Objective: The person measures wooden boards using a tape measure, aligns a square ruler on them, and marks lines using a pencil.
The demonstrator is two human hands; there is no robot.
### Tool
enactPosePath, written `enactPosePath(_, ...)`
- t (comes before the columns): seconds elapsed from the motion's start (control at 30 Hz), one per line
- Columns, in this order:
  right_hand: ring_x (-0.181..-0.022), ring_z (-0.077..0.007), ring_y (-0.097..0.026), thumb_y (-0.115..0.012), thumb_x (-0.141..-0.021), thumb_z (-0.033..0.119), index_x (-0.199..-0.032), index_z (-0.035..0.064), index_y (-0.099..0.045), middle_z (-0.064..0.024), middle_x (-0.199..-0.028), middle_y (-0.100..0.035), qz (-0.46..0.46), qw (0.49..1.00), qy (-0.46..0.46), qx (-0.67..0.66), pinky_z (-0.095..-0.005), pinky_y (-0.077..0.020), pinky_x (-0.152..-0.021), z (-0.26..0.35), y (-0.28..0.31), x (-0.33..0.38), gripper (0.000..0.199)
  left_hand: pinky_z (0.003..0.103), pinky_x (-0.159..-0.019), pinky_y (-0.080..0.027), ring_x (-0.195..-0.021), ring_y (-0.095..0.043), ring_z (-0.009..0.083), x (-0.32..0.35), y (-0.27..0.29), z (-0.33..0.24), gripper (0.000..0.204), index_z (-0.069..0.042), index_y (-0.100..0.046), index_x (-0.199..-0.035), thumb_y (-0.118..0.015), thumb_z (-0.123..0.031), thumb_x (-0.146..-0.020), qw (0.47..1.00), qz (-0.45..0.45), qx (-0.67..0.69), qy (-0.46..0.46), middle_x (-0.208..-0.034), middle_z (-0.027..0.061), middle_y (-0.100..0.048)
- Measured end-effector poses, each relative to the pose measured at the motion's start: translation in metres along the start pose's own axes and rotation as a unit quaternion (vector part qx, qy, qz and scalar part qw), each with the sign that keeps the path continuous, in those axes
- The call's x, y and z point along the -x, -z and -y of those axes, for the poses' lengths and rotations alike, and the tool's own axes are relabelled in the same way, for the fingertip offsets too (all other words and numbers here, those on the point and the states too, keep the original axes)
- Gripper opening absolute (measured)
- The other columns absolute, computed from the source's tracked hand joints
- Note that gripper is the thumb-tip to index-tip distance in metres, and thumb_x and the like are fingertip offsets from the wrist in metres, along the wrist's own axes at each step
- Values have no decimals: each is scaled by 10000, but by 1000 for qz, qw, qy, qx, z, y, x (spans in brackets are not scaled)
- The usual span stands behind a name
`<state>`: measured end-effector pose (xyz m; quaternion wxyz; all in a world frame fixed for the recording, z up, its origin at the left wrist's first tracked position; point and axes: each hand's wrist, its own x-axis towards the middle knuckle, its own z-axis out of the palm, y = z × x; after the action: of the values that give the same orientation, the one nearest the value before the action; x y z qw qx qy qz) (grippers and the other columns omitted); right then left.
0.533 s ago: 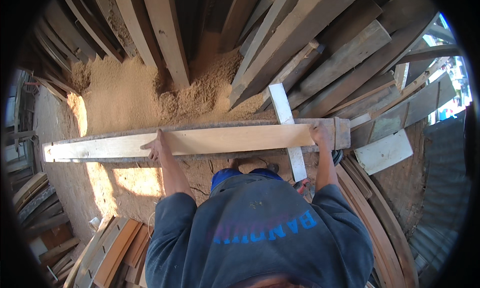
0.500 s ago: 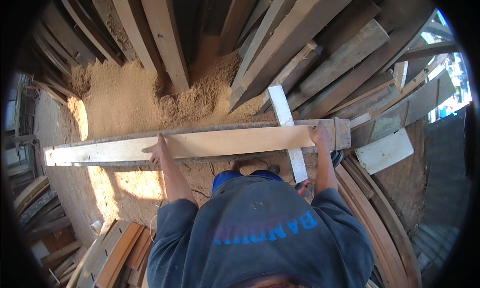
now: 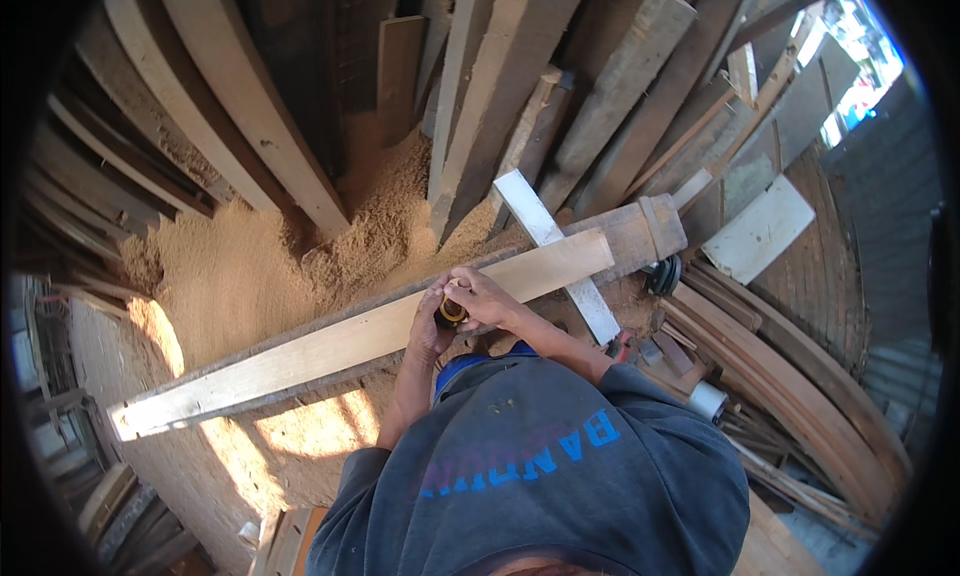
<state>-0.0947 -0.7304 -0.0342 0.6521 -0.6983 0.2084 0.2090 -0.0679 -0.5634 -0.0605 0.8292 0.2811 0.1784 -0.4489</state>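
Over the middle of the long pale plank (image 3: 330,351), a small yellow-and-black object (image 3: 452,313) is pinched between the left hand (image 3: 432,321) and the right hand (image 3: 483,298), both closed around it at the plank's near edge. Both ends of the plank are left uncovered. Behind it a sawdust heap (image 3: 250,266) is banked against leaning boards (image 3: 500,86). A white offcut (image 3: 757,229) is seen well to the right among stacked timber.

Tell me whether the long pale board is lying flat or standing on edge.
Flat: the long pale board shows its broad face upward, both hands resting at its near edge.
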Motion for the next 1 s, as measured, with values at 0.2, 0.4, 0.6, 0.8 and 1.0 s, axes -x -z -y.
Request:
enactPosePath(0.2, -1031, -356, -655, -621, -935, 334, -1198, -20, -569, -238, -1107, -658, -177, 970, 53, 160, -427, -514, -882, -55, 68, 41, 444, 407, -658, -596, -909, -682, 272, -23, 32, -5, 503, -138, -536, -1331, -716, -261, -877, 936, -38, -349, 29, -1068, 121, -662)
enactPosePath(0.4, -1021, -413, -637, -582, -916, 353, -1092, -21, -611, -260, -1031, -668, -238, 953, -81, 170, -470, -499, -871, -115, 87, 131, 414, 421, -958, -496, -1086, -618, 368, -32, 21, 5, 663, -109, -484, -1417, -729, -266, -822, 424, -59, -901, -74, -1195, 198, -631)
enactPosePath(0.6, -955, -389, -650, -595, -902, 361, -1056, 10, -650, -237, -997, -677, -242, 958, -106, 111, -477, -490, -817, -227, 40, 200, 388, 476, -1011, -458, -1206, -527, 418, -30, 0, 29, 953, -209, -272, -1553, -803, -331, -771, 287, -57, -954, -65, -1308, 262, -509)
enactPosePath(0.8, -992, -424, -642, -581, -881, 367, -993, 1, -658, -254, -1033, -673, -261, 948, -181, 4, -505, -486, -840, -296, 14, 288, 391, 494, -1012, -459, -1216, -528, 464, -49, -18, 30, 984, -201, -293, -1553, -827, -405, -752, 226, -88, -970, 4, -1337, 340, -471)
enactPosePath(1.0, -1012, -418, -649, -562, -872, 349, -1022, 25, -690, -260, -1050, -675, -300, 914, -269, -50, -508, -498, -852, -388, -5, 364, 379, 476, -1044, -446, -1212, -548, 466, -65, -11, 32, 982, -102, -333, -1530, -833, -397, -739, 197, -79, -977, 0, -1296, 347, -544)
